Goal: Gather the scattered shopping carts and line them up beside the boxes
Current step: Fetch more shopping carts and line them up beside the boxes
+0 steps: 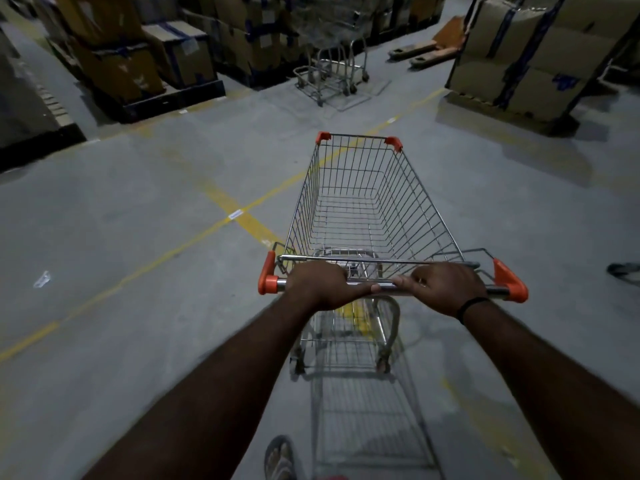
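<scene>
- At the near end of the aisle, head view: the left hand (320,284) and right hand (446,287) both wrap the handle bar (498,291) of the shopping cart (415,209), fingers curled over the top and thumbs nearly meeting at mid-bar.
- Location: the cart stands mid-aisle on the floor (138,237). Its nose points toward the parked carts (332,74), which sit beside the boxes (187,53) and well apart from it.
- Step judged: pushing this cart up to join the parked ones.
- Method advised: press evenly with both hands, aim the nose at the rear of the parked carts, and slow before contact so it lines up rather than strikes.
- Risk judged: the castors may veer when crossing the yellow lines (221,199). The pallet jack (429,50) lies low to the right of the route.
- Materials, cart: an empty basket of thin bright wire in a grid, tapering narrower toward the front. The bar is a smooth metal tube with orange caps (268,277), apparently plastic, at its ends.
- Materials, surroundings: the floor is grey, scuffed concrete. The boxes are brown cardboard with blue tape, stacked on dark pallets.
</scene>
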